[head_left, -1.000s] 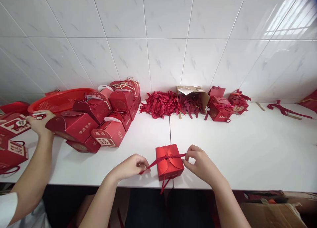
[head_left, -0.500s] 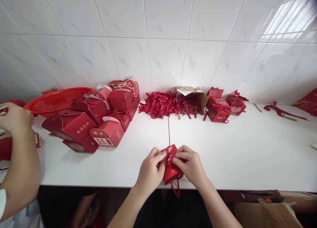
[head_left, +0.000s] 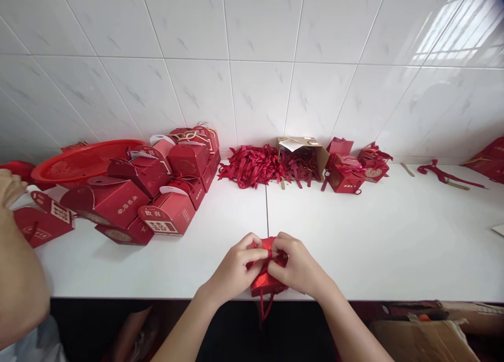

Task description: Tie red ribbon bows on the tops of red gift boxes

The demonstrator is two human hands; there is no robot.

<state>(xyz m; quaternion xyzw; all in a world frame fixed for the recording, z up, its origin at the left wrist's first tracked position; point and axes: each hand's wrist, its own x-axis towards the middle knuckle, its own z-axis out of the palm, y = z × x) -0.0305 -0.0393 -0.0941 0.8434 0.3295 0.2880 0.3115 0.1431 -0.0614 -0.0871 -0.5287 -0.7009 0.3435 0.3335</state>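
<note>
A small shiny red gift box (head_left: 264, 287) lies at the front edge of the white table, with a dark red cord handle hanging over the edge toward me. Above its top, my left hand (head_left: 240, 265) pinches a dark red ribbon (head_left: 270, 254) between thumb and fingers. From the other side my right hand (head_left: 293, 265) closes its fingertips on the same ribbon, close to the left fingertips. The fingers cover much of the ribbon and the box's top, so the shape of the ribbon there is partly hidden.
Several red gift boxes (head_left: 129, 202) are stacked at left beside a red plastic basin (head_left: 84, 162). A co-worker's arm (head_left: 21, 278) reaches in there. Along the wall lie a heap of red ribbons (head_left: 252, 165), an open cardboard box (head_left: 323, 160) of ribbons and tied red boxes (head_left: 346, 178).
My fingertips have come closer together over the ribbon, and the box has turned slightly. At left, the co-worker's arm has moved left and lower, showing another red box.
</note>
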